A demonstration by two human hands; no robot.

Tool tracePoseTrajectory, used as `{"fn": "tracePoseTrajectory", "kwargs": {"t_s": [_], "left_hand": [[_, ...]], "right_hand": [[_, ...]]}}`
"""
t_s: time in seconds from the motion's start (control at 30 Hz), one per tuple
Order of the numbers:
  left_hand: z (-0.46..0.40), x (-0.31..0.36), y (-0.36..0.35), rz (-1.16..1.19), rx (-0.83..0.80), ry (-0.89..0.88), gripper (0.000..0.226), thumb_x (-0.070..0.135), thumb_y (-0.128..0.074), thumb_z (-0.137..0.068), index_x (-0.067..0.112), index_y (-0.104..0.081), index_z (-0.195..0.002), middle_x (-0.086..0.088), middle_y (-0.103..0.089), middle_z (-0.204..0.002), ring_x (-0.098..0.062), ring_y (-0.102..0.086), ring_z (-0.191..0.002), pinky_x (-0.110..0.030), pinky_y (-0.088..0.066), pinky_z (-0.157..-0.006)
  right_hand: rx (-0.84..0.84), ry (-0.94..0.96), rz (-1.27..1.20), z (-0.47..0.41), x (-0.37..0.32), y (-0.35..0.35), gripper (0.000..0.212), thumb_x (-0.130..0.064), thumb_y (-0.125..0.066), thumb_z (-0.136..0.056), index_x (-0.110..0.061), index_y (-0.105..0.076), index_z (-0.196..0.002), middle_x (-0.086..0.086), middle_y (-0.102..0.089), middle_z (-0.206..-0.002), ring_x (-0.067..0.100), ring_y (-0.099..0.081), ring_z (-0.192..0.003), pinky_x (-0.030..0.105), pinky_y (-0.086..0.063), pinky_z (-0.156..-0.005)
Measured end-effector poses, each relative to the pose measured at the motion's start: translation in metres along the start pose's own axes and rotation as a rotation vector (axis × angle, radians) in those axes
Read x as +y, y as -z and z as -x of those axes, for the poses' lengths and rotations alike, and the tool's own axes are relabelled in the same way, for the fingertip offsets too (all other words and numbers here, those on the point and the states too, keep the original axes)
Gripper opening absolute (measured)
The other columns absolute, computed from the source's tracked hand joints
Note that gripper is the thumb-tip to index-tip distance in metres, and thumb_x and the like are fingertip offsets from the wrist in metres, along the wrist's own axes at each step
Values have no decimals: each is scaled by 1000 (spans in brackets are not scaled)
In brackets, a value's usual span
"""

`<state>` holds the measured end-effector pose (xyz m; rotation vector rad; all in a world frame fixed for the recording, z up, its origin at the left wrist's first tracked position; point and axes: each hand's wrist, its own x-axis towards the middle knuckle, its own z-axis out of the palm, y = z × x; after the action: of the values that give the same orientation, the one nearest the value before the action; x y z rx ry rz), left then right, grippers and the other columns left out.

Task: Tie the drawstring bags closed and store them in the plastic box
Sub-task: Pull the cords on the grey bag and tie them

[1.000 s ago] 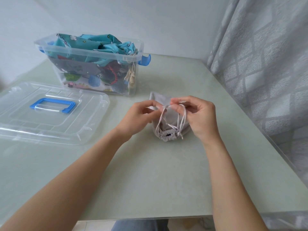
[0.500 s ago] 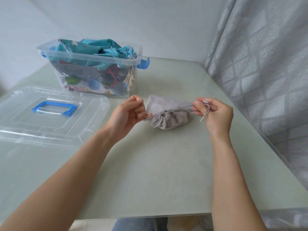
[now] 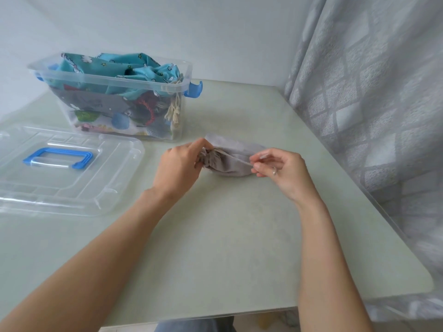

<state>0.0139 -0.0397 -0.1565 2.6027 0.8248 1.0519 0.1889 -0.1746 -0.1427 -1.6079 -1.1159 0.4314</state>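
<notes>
A small grey drawstring bag (image 3: pixel 233 159) lies on the pale green table, its mouth gathered and facing left. My left hand (image 3: pixel 179 166) pinches the gathered mouth and the cord there. My right hand (image 3: pixel 280 171) pinches the pale drawstring (image 3: pixel 236 158), which runs taut across the bag from the mouth to my fingers. Behind, at the left, stands the clear plastic box (image 3: pixel 134 82) with blue latches, holding several patterned bags, a teal one heaped on top.
The box's clear lid (image 3: pixel 103 185) with a blue handle lies flat at the left of the table. A grey patterned curtain (image 3: pixel 374 111) hangs along the table's right edge. A white wall stands behind the box.
The cords were pulled apart sideways and the bag's mouth cinched shut. The bag turned so its mouth faces left, and my left hand moved in onto the gathered mouth.
</notes>
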Motion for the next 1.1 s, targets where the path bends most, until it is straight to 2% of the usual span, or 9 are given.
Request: {"fn": "tracePoseTrajectory", "kwargs": {"t_s": [0.13, 0.23, 0.37, 0.47, 0.6, 0.73, 0.87, 0.97, 1.1], "left_hand": [[7, -3, 0, 176, -165, -54, 42, 12, -55, -64, 20, -65, -104, 5, -67, -84, -19, -63, -75, -26, -48, -67], [13, -5, 8, 333, -212, 73, 33, 24, -62, -68, 28, -65, -100, 19, -51, -57, 1, -48, -58, -8, -37, -61], [14, -8, 11, 278, -171, 118, 30, 20, -74, -73, 29, -61, -98, 9, -43, -51, -7, -43, -54, -11, -34, -55], [12, -10, 8, 244, -141, 156, 38, 18, -75, -72, 25, -58, -106, 8, -41, -50, -5, -44, -54, -12, -33, -55], [11, -9, 5, 252, -116, 172, 31, 21, -76, -72, 23, -61, -98, 9, -42, -50, -3, -45, -53, -10, -32, -53], [8, -5, 9, 423, -165, 184, 22, 25, -76, -75, 28, -65, -94, 10, -54, -58, -1, -48, -53, -12, -40, -59], [5, -8, 27, 775, -209, 357, 8, 17, -66, -85, 20, -67, -93, 8, -64, -65, -12, -63, -63, -27, -53, -67], [5, -18, 37, 699, -200, 346, 17, 11, -70, -81, 22, -67, -93, 5, -66, -85, -7, -66, -74, -25, -56, -65], [9, -28, 40, 519, -388, 357, 23, 15, -78, -73, 20, -68, -94, 0, -63, -101, -10, -66, -85, -23, -57, -60]], "right_hand": [[-199, -4, 383, 6, 6, 6, 55, 25, -43, -69, -19, -70, -90, -3, -71, -94, 4, -66, -92, 18, -48, -88], [-109, 15, 461, 8, 1, 16, 69, 23, -30, -57, -23, -71, -90, -6, -71, -96, 6, -63, -92, 15, -43, -80], [211, 124, 423, 4, -5, 17, 65, 22, -31, -60, -20, -69, -92, -5, -68, -92, 9, -62, -88, 7, -40, -73], [344, 196, 336, 4, -14, 10, 45, 13, -39, -79, -17, -67, -94, -8, -68, -88, 7, -65, -85, 11, -44, -76], [207, 206, 184, 5, -21, -6, 15, -12, -57, -88, -23, -67, -89, -15, -67, -83, 1, -63, -77, 16, -46, -71], [6, 197, 514, 1, -6, -32, 15, -27, -74, -75, -25, -68, -89, -12, -64, -80, 7, -57, -72, 27, -48, -68], [-14, 237, 614, 0, -5, -42, 6, -25, -70, -80, -22, -65, -83, -10, -58, -76, 8, -50, -73, 32, -45, -67], [4, 238, 488, 2, -9, -38, 8, -22, -63, -86, -18, -67, -81, -4, -66, -76, 13, -58, -70, 34, -47, -69], [15, 157, 328, 5, -16, -35, 18, -22, -61, -89, -12, -64, -74, -6, -60, -58, 6, -52, -51, 26, -42, -58]]}}
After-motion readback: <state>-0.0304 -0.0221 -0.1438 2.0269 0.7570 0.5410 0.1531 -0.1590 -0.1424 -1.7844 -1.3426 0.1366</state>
